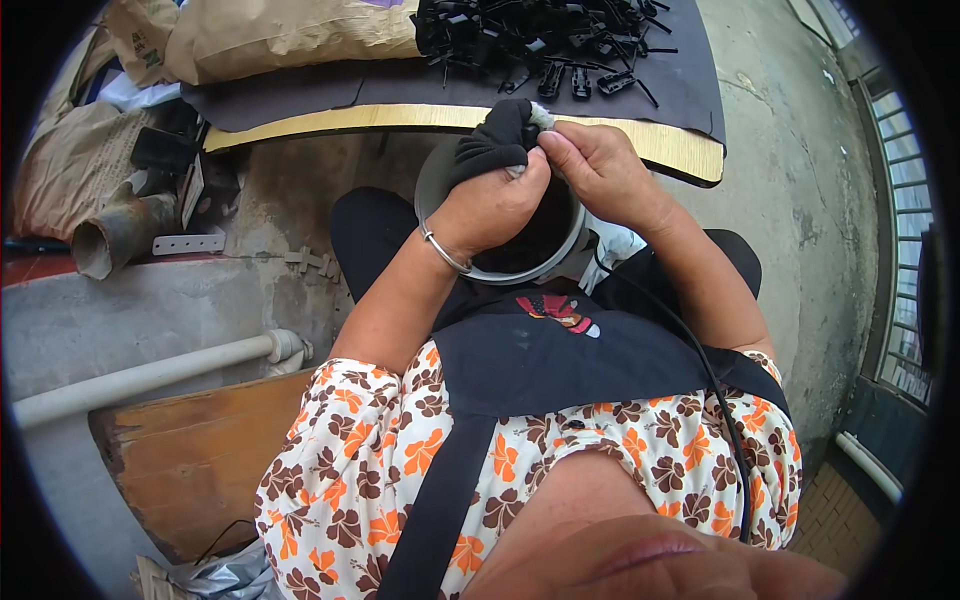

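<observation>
My left hand (488, 212), with a silver bangle at its wrist, is closed around a bunched black cloth item (488, 145). The cloth has folds and a pale fuzzy lining, and its exact kind does not show. Pinched fingers of my right hand (608, 172) grip its fuzzy pale edge at the right. Both hands meet above a grey bucket (430, 185) that stands between my knees. The bucket's inside is dark, and its contents cannot be made out.
Ahead is a table with a yellow edge (340, 118) and dark cover. A pile of small black plastic parts (540, 40) and a brown paper sack (290, 45) lie on it. At left are a rusty pipe piece (120, 230) and a white pipe (150, 375). A black cable (690, 335) crosses my apron.
</observation>
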A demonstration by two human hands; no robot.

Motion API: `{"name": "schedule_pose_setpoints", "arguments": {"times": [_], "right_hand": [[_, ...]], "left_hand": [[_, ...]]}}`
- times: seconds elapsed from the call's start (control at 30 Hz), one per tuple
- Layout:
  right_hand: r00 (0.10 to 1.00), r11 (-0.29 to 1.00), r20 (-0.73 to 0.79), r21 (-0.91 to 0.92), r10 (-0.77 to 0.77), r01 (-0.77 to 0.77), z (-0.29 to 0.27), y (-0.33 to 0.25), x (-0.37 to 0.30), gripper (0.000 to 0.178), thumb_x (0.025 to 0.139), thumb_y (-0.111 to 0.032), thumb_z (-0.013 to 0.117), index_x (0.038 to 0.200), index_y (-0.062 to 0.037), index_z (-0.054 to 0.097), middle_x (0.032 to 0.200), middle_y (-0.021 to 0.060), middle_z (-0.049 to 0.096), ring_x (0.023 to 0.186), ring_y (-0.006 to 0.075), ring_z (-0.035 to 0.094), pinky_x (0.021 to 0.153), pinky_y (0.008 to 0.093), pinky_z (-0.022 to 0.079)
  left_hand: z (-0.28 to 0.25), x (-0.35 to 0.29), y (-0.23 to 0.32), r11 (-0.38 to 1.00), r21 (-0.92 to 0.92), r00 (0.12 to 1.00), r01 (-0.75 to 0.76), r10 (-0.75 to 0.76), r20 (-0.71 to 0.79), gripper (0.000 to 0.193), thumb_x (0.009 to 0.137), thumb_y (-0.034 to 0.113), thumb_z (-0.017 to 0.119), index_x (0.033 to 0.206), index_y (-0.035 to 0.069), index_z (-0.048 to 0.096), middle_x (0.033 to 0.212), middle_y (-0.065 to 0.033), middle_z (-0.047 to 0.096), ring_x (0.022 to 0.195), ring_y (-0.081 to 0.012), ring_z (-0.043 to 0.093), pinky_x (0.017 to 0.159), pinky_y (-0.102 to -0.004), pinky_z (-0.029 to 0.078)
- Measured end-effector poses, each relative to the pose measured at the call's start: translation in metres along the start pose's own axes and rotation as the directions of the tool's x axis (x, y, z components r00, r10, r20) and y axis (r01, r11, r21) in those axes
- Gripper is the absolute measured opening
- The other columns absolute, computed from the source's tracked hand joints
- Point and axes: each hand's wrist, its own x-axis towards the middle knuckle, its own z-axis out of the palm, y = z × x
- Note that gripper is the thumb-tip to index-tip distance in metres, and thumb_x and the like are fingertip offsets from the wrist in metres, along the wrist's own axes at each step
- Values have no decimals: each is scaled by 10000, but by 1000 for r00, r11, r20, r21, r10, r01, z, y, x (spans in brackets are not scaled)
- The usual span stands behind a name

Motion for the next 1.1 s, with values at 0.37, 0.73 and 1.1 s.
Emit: {"name": "schedule_pose_setpoints", "arguments": {"times": [0.37,0.73,1.1], "right_hand": [[915,511,-394,-771,87,-381,-77,29,-3,296,853,-306,555,856,-10,576,769,186,616,727,331,601,638,396,467],[991,990,45,-63,126,-123,-73,6,-13,155,858,-118,558,771,7,535,626,-36,468,582,50,399,507,230,347],[960,959,-43,-73,-278,275,-30,-25,-15,270,701,-62,709,932,-37,570,632,-19,463,512,66,361,464,222,292]], "left_hand": [[-6,3,-4,827,543,987,-144,157,23,251,776,128,626,1008,31,615,951,-139,631,846,-282,604,777,-332,471],[-7,16,27,816,365,893,-449,393,221,404,710,46,657,1105,100,587,1037,-118,607,923,-288,588,787,-344,471],[-3,7,11,967,-253,993,39,-66,-101,290,887,214,561,1078,-5,558,896,-107,619,779,-156,566,720,-272,459]]}}
